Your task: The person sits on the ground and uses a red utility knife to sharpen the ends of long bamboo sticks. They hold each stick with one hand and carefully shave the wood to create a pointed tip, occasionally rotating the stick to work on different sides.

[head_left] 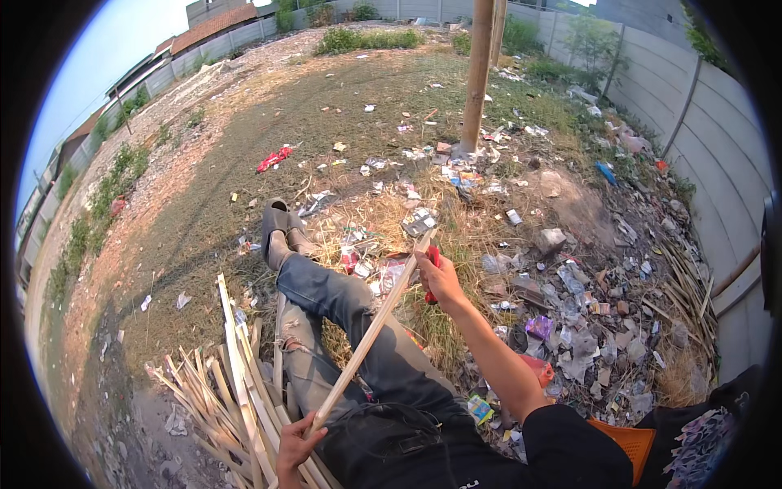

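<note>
A long, pale bamboo strip point(371, 336) slants across my lap and legs. Around its lower end, the fingers of my left hand point(296, 444) are closed. My right hand point(441, 279) is closed on a red-handled tool point(432, 259) beside the strip's far end; its blade or working part is hidden, so its kind is unclear. That hand is also against the strip. At my left leg lies a pile of bamboo strips point(240, 383), some of them longer and sticking up past the rest.
Litter point(570, 326) and dry grass cover the ground ahead and to the right. A wooden post point(476, 90) stands beyond my feet. More strips point(688, 285) lie by the concrete wall point(709, 122). An orange plastic seat point(626, 444) shows at lower right.
</note>
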Motion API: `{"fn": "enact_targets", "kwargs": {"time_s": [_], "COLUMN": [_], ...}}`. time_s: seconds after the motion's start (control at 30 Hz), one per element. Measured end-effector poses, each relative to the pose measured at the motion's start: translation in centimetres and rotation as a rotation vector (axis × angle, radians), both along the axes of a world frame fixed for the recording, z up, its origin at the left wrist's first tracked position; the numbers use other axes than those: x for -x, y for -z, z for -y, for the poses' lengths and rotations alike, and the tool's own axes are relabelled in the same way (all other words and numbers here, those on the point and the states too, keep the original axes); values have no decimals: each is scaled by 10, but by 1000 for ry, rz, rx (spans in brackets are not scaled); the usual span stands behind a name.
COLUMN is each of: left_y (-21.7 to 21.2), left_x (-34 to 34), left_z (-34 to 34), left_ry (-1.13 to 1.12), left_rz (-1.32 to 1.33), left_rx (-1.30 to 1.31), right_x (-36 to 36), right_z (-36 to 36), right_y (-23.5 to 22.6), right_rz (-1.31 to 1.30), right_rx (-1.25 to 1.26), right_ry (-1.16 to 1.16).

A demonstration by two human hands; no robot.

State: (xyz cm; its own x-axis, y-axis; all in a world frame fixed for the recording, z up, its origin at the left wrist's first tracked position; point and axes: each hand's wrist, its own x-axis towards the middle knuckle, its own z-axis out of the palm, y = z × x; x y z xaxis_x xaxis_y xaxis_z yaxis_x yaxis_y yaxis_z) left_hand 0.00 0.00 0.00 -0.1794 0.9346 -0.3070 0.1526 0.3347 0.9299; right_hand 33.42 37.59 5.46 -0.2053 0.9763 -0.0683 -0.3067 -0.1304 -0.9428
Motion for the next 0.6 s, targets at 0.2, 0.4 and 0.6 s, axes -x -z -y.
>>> {"fn": "enact_targets", "kwargs": {"time_s": [0.2,0.4,0.6], "left_y": [-15,-36,-57], "left_x": [-12,-28,-23], "left_z": [5,9,5], "left_ry": [15,-13,57], "left_rz": [-88,-101,-237], "left_rx": [-105,-136,-292], "right_x": [13,19,5], "right_z": [69,125,130], "right_y": [-6,-54,-115], "right_rz": [104,318,312], "right_rx": [-27,-168,-267], "right_ry": [-59,-176,-238]}}
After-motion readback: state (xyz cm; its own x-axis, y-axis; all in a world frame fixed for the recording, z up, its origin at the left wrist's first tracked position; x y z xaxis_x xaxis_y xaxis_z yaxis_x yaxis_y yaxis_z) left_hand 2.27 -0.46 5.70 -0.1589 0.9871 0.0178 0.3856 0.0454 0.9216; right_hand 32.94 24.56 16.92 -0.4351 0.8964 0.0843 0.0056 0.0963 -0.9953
